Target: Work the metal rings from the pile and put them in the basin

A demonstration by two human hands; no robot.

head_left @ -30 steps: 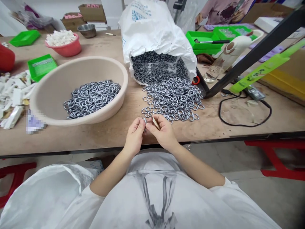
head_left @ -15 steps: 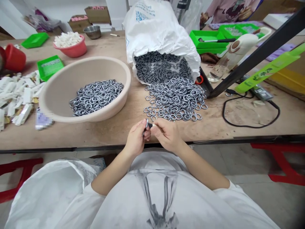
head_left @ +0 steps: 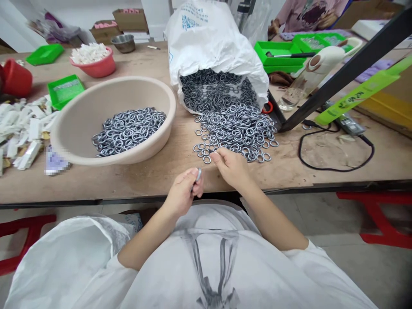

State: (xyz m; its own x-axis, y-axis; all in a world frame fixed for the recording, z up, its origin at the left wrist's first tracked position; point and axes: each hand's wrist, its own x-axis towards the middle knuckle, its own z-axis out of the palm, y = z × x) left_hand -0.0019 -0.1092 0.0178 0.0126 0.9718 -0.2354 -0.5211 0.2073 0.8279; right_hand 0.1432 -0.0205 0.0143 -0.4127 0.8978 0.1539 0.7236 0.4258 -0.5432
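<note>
My left hand is closed on a grey metal ring, held above the table's front edge. To its right and a little farther forward, my right hand is in a pinch, with a small dark tip showing past the thumb; the rest of that piece is hidden. Its fingers are at the near edge of a loose pile of metal rings. The pile spills from the mouth of a white sack lying on its side. A beige basin with many similar rings stands to the left.
White pieces, green trays and a red bowl lie at the left. A slanted black bar, a clear bottle and a black cable are at the right. Another person sits across the table.
My hands have come apart. The right one has moved forward and right to the ring pile with the dark-tipped piece; the left has dropped slightly, still gripping the ring.
</note>
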